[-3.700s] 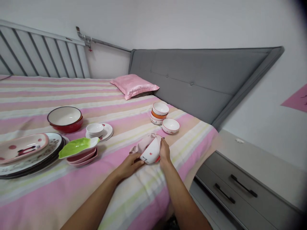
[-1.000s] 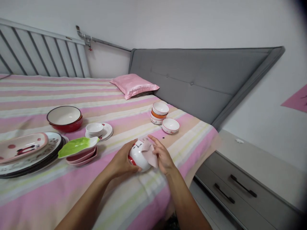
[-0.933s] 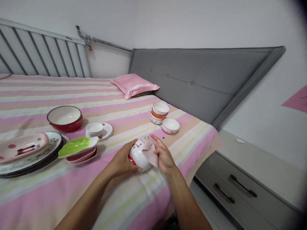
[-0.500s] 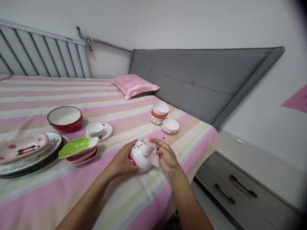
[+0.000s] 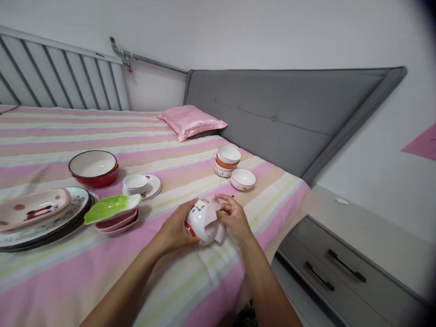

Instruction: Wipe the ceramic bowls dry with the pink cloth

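Note:
My left hand (image 5: 178, 228) grips a white bowl (image 5: 197, 220) with red and black marks, tilted on its side just over the bed's near right part. In my right hand (image 5: 235, 217) a pale pink cloth (image 5: 214, 221) is pinched and lies against the bowl's outer wall. The cloth covers the bowl's right side. Beyond my hands stands a stack of bowls (image 5: 229, 155), white and orange, and beside it a single white bowl with a red rim (image 5: 243, 179).
To the left are a red pot-like bowl (image 5: 102, 180), small white dishes (image 5: 135, 182), a green leaf-shaped dish (image 5: 111, 208), and a pink oval plate (image 5: 20, 210) on stacked plates. A pink pillow (image 5: 190, 121) lies by the grey headboard (image 5: 289, 109). A drawer cabinet (image 5: 327, 254) stands right.
The pink cloth has shifted and spread flatter over the bowl's right side, with my right hand's fingers bent closer in. The left hand keeps its hold on the bowl.

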`<action>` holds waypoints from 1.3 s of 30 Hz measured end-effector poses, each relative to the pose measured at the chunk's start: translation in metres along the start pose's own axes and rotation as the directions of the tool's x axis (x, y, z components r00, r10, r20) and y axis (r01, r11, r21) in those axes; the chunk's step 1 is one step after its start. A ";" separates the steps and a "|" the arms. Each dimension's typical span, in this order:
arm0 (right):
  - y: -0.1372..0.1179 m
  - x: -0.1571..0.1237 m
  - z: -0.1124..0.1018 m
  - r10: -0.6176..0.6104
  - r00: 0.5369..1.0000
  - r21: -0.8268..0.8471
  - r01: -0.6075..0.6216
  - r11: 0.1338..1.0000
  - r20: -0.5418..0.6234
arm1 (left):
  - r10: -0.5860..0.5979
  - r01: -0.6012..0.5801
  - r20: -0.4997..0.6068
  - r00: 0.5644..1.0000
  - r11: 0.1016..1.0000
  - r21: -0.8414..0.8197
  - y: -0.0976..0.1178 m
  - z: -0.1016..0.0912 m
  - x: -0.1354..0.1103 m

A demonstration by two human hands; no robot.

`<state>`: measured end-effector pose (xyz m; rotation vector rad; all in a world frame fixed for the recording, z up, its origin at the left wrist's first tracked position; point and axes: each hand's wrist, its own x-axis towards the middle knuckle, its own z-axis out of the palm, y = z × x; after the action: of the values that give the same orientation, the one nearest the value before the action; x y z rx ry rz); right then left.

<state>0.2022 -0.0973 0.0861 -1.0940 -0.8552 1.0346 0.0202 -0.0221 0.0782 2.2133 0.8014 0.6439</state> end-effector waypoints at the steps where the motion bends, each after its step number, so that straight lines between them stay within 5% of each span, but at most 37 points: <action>1: 0.000 0.000 0.000 -0.023 1.000 -0.012 0.023 1.000 0.013 | 0.001 -0.001 0.002 1.000 1.000 0.007 0.000 0.000 0.000; 8: -0.003 -0.003 0.000 -0.018 0.995 0.005 0.018 1.000 0.096 | 0.060 -0.059 -0.016 0.998 0.998 0.020 -0.003 0.002 0.000; 19: 0.006 -0.002 0.005 -0.186 0.973 -0.201 0.210 0.957 0.134 | 0.079 -0.079 -0.006 0.997 0.996 0.038 0.000 0.003 0.000; 24: 0.012 -0.001 0.009 -0.160 0.976 -0.119 0.178 0.977 0.149 | 0.069 -0.068 -0.007 0.998 0.994 0.087 0.005 0.005 -0.002; 32: 0.023 -0.001 0.007 0.005 0.997 -0.299 0.016 0.954 0.071 | -0.047 0.054 -0.055 0.997 0.989 0.141 0.008 0.012 -0.006; 39: 0.013 -0.003 0.006 0.093 0.993 -0.229 -0.074 0.971 0.073 | -0.031 -0.001 -0.195 0.980 0.988 -0.157 -0.009 0.026 0.002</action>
<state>0.1925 -0.0967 0.0754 -1.2947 -1.0206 1.0775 0.0346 -0.0268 0.0550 2.0212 0.8350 0.8982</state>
